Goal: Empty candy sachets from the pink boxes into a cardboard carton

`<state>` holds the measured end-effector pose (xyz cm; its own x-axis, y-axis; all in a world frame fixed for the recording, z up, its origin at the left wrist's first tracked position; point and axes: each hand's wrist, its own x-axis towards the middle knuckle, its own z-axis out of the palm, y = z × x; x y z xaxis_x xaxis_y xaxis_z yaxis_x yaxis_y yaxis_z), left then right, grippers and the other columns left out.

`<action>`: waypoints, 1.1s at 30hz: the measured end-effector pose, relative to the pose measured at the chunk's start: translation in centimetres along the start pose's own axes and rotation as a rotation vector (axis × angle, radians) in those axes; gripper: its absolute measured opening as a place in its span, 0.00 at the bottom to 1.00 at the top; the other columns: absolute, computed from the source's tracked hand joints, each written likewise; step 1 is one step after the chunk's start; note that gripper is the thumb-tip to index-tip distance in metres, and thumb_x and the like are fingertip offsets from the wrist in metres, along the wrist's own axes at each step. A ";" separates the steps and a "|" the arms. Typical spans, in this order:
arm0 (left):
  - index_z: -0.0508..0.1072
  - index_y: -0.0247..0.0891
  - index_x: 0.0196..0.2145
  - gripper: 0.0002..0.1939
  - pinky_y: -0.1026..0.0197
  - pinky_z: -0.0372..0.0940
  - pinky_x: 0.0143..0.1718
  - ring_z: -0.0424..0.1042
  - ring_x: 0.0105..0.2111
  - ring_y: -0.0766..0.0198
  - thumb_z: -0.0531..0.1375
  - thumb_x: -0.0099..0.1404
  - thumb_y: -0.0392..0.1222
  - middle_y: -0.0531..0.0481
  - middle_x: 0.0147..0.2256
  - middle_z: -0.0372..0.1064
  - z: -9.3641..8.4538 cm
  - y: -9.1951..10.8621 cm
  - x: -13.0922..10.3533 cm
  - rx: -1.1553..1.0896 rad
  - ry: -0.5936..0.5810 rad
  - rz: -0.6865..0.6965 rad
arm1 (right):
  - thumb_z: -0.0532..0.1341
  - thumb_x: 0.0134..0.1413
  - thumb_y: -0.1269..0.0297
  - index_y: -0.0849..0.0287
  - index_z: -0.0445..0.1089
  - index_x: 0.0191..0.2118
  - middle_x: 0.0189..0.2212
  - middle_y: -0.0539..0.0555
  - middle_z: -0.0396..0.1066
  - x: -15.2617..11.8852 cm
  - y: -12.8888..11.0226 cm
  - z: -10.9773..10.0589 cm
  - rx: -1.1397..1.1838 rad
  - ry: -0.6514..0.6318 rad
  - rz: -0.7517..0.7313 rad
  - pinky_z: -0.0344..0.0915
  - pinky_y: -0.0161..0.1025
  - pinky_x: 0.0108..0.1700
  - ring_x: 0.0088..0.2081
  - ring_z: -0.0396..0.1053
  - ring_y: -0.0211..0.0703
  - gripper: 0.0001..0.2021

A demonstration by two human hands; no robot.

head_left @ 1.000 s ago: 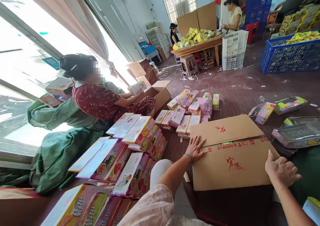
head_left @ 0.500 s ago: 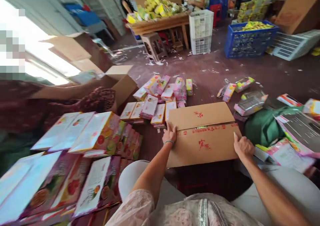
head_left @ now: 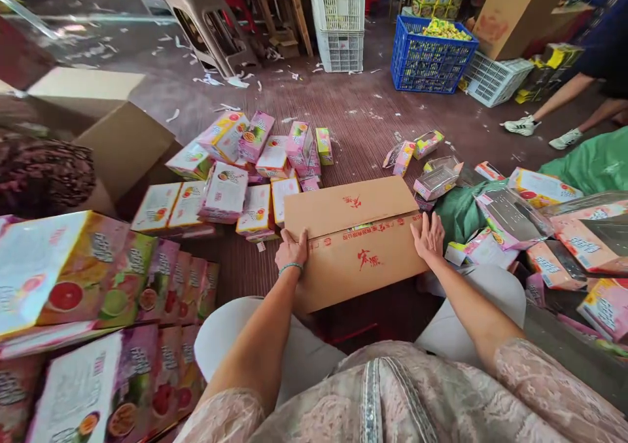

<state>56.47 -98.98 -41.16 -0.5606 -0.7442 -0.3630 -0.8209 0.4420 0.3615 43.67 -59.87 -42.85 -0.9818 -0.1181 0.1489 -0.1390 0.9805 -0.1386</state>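
Note:
A closed cardboard box with red printing lies before me between my knees. Its two top flaps nearly meet, and a narrow gap shows bits of colour inside. My left hand grips the left end, with the thumb on top near the seam. At the opposite end, my right hand holds the right edge, its thumb on the flap and its fingers over the side. The box's underside is hidden.
Stacked fruit-printed cartons rise at my left. More small cartons lie beyond the box. Clear-windowed packs and green cloth are on the right. An open carton, a blue crate and a person's shoes are farther off.
My view has tilted down and turned right. My right hand has shifted from a thumb-up hold at the box's side to fingers over its edge. The left hand keeps its hold.

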 end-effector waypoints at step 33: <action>0.58 0.34 0.70 0.42 0.35 0.69 0.52 0.77 0.51 0.27 0.46 0.72 0.69 0.24 0.55 0.71 -1.2 0.6 -0.9 -0.051 -0.045 -0.051 | 0.34 0.78 0.39 0.65 0.46 0.78 0.79 0.66 0.31 27.9 -26.7 -4.3 0.025 -0.282 -0.727 0.28 0.71 0.75 0.79 0.28 0.59 0.40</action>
<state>56.63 -98.70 -39.61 -0.5237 -0.7411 -0.4202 -0.8425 0.3774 0.3844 20.51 -88.67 -30.79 -0.6384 -0.7685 -0.0434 -0.7597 0.6382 -0.1243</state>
